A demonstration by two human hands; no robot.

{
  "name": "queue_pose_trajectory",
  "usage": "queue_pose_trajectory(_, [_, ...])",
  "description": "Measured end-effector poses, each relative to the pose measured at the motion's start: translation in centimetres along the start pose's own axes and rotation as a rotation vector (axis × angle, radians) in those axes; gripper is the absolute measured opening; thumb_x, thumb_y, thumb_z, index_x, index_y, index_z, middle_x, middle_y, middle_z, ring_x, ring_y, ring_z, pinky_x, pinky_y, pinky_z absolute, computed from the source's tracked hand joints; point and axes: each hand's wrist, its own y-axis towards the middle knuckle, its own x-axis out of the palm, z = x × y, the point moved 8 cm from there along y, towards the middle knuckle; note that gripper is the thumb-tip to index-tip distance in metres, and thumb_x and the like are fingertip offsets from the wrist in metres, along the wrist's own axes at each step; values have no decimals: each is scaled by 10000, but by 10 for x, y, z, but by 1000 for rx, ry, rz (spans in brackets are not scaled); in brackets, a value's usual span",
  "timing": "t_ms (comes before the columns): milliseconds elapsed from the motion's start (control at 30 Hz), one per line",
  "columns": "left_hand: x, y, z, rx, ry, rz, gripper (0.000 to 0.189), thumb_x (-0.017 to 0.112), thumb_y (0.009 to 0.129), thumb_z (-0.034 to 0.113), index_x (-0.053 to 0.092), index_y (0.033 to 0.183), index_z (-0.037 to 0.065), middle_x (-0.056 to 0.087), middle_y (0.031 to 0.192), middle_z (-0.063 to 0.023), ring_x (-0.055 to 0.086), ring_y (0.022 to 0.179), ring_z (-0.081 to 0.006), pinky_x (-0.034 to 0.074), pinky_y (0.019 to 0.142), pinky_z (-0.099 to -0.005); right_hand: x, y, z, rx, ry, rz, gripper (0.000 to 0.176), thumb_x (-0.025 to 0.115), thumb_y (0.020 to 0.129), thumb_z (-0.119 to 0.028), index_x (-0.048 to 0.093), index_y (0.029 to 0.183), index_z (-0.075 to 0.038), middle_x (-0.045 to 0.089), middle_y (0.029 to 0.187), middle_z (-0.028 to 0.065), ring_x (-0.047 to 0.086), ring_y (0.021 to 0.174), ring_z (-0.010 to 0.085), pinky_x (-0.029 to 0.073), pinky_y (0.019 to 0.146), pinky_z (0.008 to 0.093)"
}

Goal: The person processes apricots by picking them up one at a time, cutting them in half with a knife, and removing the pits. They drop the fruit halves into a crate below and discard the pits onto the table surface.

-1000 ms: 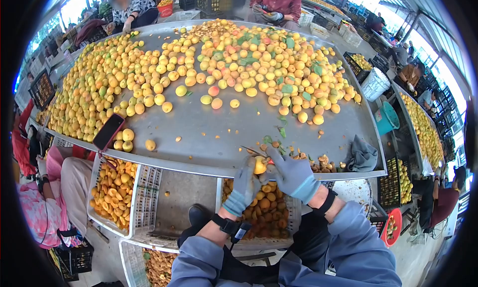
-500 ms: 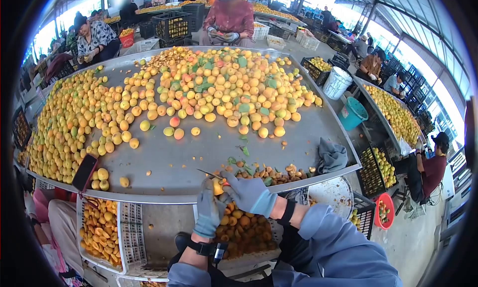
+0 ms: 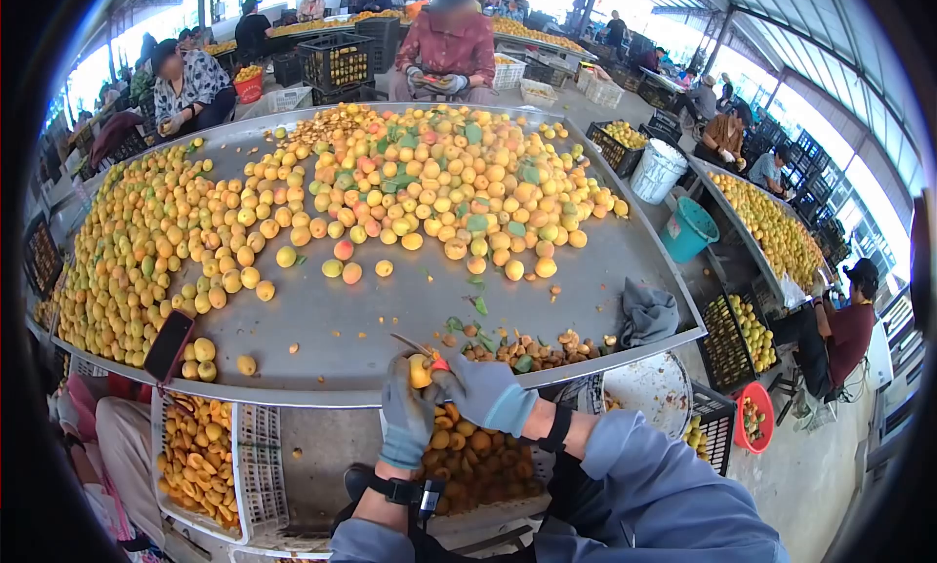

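Observation:
My gloved left hand is closed around a yellow apricot at the near edge of the metal table. In my gloved right hand is a small knife, its thin blade pointing up and left over the fruit. A bit of its red-orange handle shows between the fingers; the rest is hidden. Both hands meet at the apricot. Just beyond them lie apricot stones and scraps. Below my hands sits a crate of apricot halves.
Whole apricots with leaves cover the far and left table. A phone stands at the near left edge, a grey cloth at the right. A white crate of cut fruit is below left. A person sits opposite.
The view has tilted slightly, shifting the scene a little. My hands remain together on the apricot, with the knife still in the right; more of the fruit now shows.

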Motion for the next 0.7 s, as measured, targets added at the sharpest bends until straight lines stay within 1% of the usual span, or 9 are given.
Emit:
queue_pose_trajectory(33, [-1,2,-6,-1,0,-1,282,571,962,32,489,1227,-18,598,1073,-178,601,885,-330,526,813,-393,3,-1,1,1,0,0,311,560,1000,-338,577,1027,-29,675,751,189,666,662,392,492,529,451])
queue_pose_trajectory(100, [1,-2,17,402,460,33,217,535,990,68,520,1191,-13,602,1046,-150,605,873,-272,524,788,-356,10,-2,7,75,337,31,331,545,1014,-326,588,1019,3,682,768,192,675,656,356,489,546,421])
queue_pose_trajectory(233, [3,-2,21,261,424,42,205,548,970,39,537,1168,-14,603,1017,-150,604,860,-254,520,778,-339,17,-3,8,123,599,52,334,527,1027,-297,599,1032,29,668,742,175,651,619,266,487,571,376])
queue_pose_trajectory(300, [3,-1,23,329,476,35,229,578,936,0,541,1161,-11,607,1009,-150,609,863,-238,522,774,-344,20,-3,7,148,781,50,352,501,1045,-303,616,1017,29,648,710,108,583,599,180,475,582,330])
queue_pose_trajectory(433, [4,-1,23,232,382,8,301,646,885,-2,536,1166,-9,612,1019,-156,621,881,-249,524,783,-349,22,-1,5,174,941,62,386,488,1057,-336,623,966,14,611,689,41,520,562,129,438,542,283])
queue_pose_trajectory(533, [3,-1,22,465,618,45,339,693,887,91,533,1170,-5,612,1013,-137,621,886,-222,520,785,-338,31,-6,6,336,1106,-109,423,487,1057,-389,619,927,-9,556,664,-3,475,541,79,390,512,237])
queue_pose_trajectory(600, [-5,14,-31,-105,-251,-25,406,735,861,144,528,1177,-5,616,1026,-147,622,904,-225,518,804,-345,36,-6,4,376,1181,-130,451,476,1055,-432,617,909,-29,523,638,-5,439,508,57,343,467,230])
queue_pose_trajectory(633, [-4,14,-30,-105,-249,-27,406,735,861,144,528,1177,-5,616,1026,-147,622,904,-225,518,804,-345,31,-5,2,376,1183,-128,451,476,1055,-432,617,909,-29,523,638,-5,439,508,57,343,467,230])
queue_pose_trajectory(700, [2,7,3,221,306,-33,320,660,938,177,532,1163,-11,619,1045,-124,616,918,-209,510,824,-337,25,-8,-1,461,1261,-195,450,501,1037,-461,602,882,-51,508,642,-17,426,508,77,344,483,232])
